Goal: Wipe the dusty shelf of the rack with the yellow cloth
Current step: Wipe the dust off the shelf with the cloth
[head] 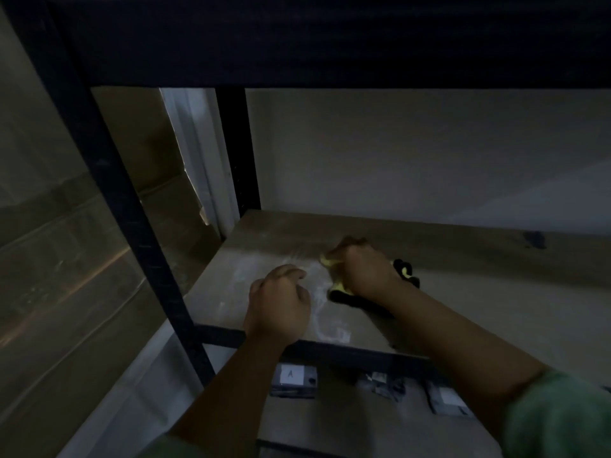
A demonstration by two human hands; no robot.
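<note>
The dusty brown shelf (264, 246) of the black metal rack (132, 226) lies in front of me, with pale dust smears near its front left. My right hand (363, 269) grips a bunched yellow cloth (327, 259) with black patches and presses it on the shelf near the middle. Most of the cloth is hidden under the hand. My left hand (281, 305) rests on the shelf just left of the cloth, fingers loosely curled, holding nothing.
A black upright (236, 150) stands at the shelf's back left, and a dark upper shelf (330, 41) hangs overhead. A dark spot (535, 239) marks the back right. Small grey labelled boxes (294, 380) sit on the lower shelf. A pale wall is behind.
</note>
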